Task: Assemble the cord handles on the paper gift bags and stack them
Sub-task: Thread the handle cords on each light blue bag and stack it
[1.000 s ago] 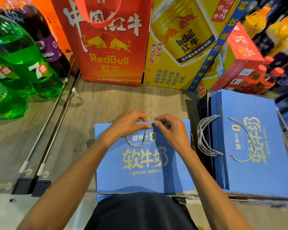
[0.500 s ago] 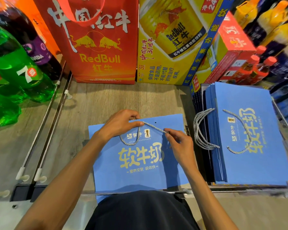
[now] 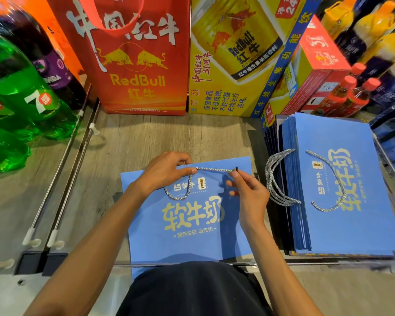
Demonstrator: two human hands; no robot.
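We face a wood-grain shelf (image 3: 146,137), a Red Bull carton (image 3: 233,65) behind, green bottles (image 3: 21,99) left. The blue bag (image 3: 180,238) lies flat before us; our left hand (image 3: 162,173) and right hand (image 3: 249,195), apart, each pinch its cord (image 3: 214,169); the stack of bags (image 3: 342,224) sits just beside, right

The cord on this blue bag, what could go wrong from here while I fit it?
The right hand pinches the cord only at its tip, so it may slip free. The blue bag overhangs the front rail and could slide off under a tug. The stack's loose handle loops lie near that hand and might snag.
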